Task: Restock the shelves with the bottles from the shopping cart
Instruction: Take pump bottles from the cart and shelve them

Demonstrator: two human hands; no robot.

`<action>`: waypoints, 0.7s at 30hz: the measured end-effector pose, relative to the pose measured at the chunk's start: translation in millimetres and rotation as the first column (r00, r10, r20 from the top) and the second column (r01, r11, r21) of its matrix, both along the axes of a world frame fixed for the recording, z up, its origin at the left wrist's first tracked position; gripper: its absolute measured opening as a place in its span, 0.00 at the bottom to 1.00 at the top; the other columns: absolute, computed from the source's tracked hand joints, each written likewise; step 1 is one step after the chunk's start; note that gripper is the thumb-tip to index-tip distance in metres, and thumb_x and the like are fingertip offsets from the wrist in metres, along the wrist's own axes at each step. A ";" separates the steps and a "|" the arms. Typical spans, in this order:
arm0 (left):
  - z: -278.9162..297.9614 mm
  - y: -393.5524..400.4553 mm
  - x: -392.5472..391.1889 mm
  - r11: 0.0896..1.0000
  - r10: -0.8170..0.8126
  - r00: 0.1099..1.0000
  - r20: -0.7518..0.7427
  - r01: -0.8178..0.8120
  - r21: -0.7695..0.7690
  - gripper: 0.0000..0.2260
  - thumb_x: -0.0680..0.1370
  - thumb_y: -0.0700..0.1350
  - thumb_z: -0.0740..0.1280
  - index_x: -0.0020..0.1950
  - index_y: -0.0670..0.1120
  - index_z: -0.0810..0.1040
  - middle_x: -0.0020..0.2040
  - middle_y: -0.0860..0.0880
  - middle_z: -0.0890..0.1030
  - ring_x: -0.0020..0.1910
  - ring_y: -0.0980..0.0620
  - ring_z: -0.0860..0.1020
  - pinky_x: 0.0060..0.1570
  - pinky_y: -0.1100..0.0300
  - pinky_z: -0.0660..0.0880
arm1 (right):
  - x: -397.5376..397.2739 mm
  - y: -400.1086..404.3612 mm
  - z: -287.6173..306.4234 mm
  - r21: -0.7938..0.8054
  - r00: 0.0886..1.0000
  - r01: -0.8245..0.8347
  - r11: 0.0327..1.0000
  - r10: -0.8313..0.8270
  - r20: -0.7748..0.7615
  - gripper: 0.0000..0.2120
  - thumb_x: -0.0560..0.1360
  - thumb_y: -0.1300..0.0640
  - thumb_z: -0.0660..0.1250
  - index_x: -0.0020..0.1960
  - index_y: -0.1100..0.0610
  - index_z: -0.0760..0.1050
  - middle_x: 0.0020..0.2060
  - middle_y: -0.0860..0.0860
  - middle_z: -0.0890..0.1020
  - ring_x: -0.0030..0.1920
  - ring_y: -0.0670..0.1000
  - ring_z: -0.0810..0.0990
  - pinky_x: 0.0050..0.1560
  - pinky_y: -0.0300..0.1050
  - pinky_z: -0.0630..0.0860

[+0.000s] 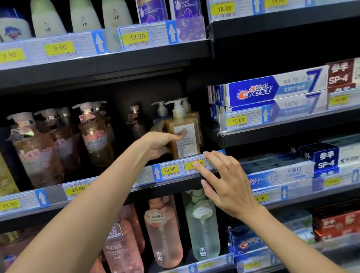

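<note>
Head camera view of shop shelves. The left hand (161, 143) grips an amber pump bottle (184, 136), thumb across its white label and fingers curled round the left side. The bottle stands upright at the right end of the middle shelf (106, 200), beside similar pump bottles behind it. The right hand (225, 182) hovers with fingers spread and relaxed in front of the price strip (171, 170), holding nothing. The bottle looks full, so probably fairly heavy, with stiff, smooth plastic walls that could slip. Holding it around the flat body seems safer than by the thin pump neck. The shopping cart is not visible.
</note>
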State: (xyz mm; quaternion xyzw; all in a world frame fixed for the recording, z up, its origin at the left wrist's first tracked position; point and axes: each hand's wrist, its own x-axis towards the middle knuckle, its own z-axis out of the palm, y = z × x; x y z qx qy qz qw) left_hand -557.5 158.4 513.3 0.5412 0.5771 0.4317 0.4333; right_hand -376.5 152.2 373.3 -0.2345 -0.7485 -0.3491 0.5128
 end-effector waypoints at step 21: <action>-9.9 2.7 4.3 0.941 0.271 0.912 -0.307 -0.183 0.286 0.11 0.69 0.49 0.76 0.39 0.50 0.74 0.32 0.59 0.74 0.31 0.64 0.70 0.24 0.71 0.70 | -2.0 2.6 -1.1 0.010 1.000 -0.014 1.000 0.014 -0.007 0.19 0.77 0.53 0.62 0.67 0.57 0.69 0.66 0.56 0.68 0.66 0.57 0.69 0.64 0.53 0.67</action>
